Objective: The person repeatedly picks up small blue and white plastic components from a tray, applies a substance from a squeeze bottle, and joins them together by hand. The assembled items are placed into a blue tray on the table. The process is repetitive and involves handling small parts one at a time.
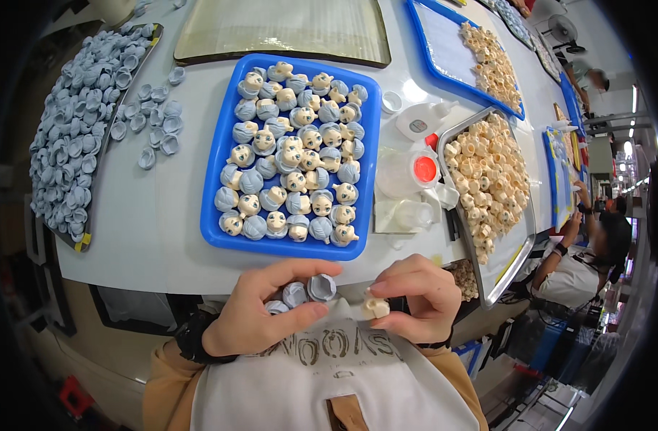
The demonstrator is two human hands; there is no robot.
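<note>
My left hand (251,310) is closed around several small grey-blue doll hair caps. One cap (321,287) sits between thumb and forefinger, its hollow side showing. Close by on the right, my right hand (424,300) pinches a small beige doll head piece (375,308) between thumb and fingers. The cap and the head piece are apart. Just beyond both hands lies a blue tray (212,208) with rows of doll heads (275,221), beige faces joined to grey-blue hair.
At the left, a tray heaps grey-blue caps (77,136), with loose caps (156,115) beside it. A red-capped jar (424,169) and white bottle (421,120) stand right of the blue tray. Beyond them, a metal tray (514,271) holds beige pieces (490,172). Another person (580,266) works at far right.
</note>
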